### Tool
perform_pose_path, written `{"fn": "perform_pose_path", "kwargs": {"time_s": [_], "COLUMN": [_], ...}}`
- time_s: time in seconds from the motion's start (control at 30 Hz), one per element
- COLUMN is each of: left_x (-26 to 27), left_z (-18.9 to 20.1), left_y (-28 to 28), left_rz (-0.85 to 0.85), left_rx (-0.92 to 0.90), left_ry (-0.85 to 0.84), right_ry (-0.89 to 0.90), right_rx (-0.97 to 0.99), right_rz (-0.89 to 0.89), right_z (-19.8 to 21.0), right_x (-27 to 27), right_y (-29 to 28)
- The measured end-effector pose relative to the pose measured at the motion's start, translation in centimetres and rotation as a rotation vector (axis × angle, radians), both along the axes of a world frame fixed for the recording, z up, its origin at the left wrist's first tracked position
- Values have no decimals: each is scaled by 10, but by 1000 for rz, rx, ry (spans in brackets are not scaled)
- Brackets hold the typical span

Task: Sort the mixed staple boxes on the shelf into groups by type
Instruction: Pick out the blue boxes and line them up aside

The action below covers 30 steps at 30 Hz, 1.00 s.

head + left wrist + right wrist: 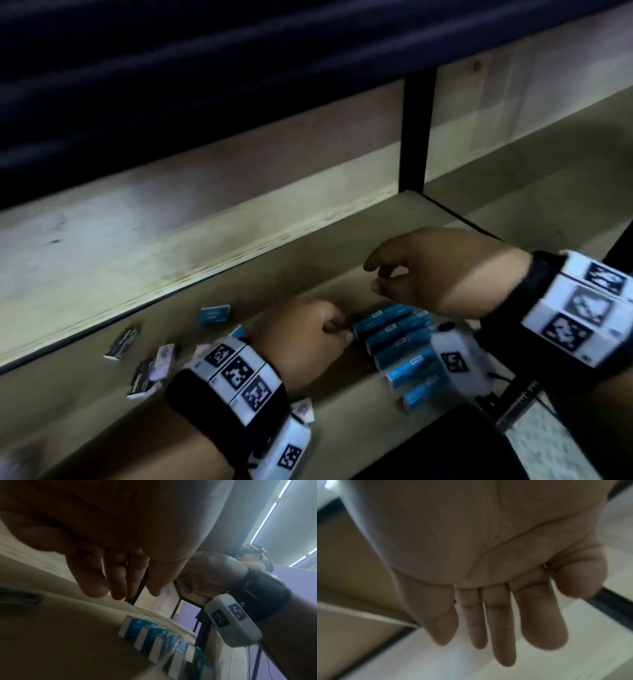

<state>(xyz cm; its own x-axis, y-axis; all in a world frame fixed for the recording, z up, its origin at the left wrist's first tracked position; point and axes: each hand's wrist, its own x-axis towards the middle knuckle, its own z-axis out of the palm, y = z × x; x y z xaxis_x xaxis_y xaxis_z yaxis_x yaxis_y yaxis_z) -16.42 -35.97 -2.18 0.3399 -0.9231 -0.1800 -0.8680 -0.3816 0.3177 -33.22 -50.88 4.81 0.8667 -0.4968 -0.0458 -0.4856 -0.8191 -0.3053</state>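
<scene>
left hand (308,337): being held loosely curled, empty, beside row of blue boxes (400,346) | right hand (442,270): being held relaxed, empty, above shelf (308,246) | dark boxes (137,359): lying scattered left

A stockroom or shop aisle, by the look of it: pale board shelf (308,246) on dark metal uprights (416,133), small staple boxes (394,337) laid out, strip lights (267,516) overhead.
</scene>
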Motion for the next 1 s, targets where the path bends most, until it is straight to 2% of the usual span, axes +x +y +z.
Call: {"fn": "perform_pose_path", "kwargs": {"time_s": [0.23, 0.4, 0.47, 0.67, 0.83, 1.0], "left_x": [9, 17, 23, 39, 47, 56], "left_z": [4, 0, -6, -12, -14, -10], "left_y": [73, 120, 138, 179, 206, 223], "left_rz": [24, 95, 172, 352, 369, 391], "left_rx": [-23, -68, -99, -237, -241, -242], "left_ry": [117, 169, 190, 366, 295, 298], "right_ry": [-196, -191, -196, -169, -105, -35], "right_rx": [225, 235, 258, 296, 322, 286], "right_rz": [-41, 56, 72, 104, 115, 160], "right_z": [-23, -40, -43, -48, -56, -51], "right_x": [17, 34, 42, 60, 75, 92], "right_y": [68, 108, 118, 140, 155, 159]}}
